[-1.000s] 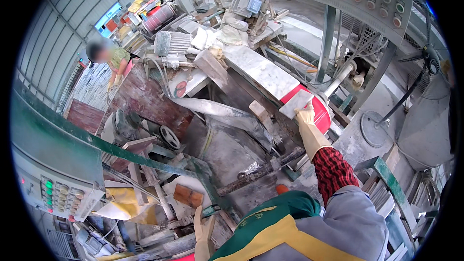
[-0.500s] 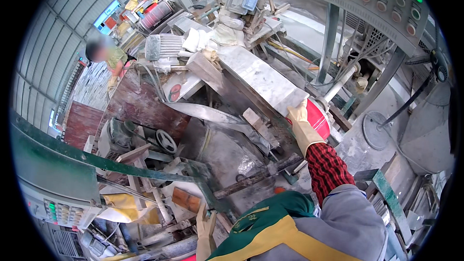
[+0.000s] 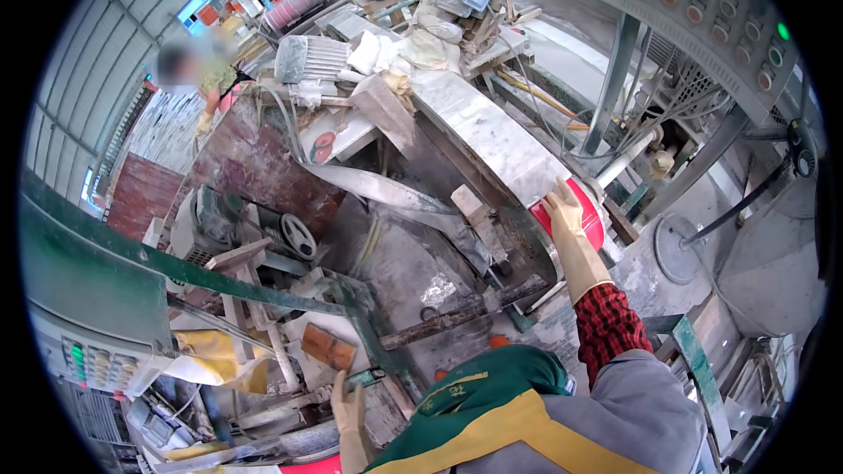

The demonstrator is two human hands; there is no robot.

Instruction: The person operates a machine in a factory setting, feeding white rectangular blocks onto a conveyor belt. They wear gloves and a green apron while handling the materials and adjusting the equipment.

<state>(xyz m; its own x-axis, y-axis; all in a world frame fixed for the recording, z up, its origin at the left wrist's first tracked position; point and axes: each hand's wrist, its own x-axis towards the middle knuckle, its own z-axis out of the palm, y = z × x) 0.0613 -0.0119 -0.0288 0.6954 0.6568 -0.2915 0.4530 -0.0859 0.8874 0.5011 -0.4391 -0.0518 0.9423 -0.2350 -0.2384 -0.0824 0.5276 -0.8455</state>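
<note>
Forward, right hand (image 3: 571,225) stretched out, fingers (image 3: 563,197) perhaps touching pale slab (image 3: 518,151).

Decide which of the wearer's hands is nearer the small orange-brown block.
Left. The left hand is just below the block in the picture; the right hand is far up and right, by the red rounded part.

The gloves (image 3: 580,250) are cream, the sleeve (image 3: 608,326) checked red and black.

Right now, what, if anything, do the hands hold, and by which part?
Right hand at the near end of the pale slab, grip unclear; left hand looks empty.
</note>
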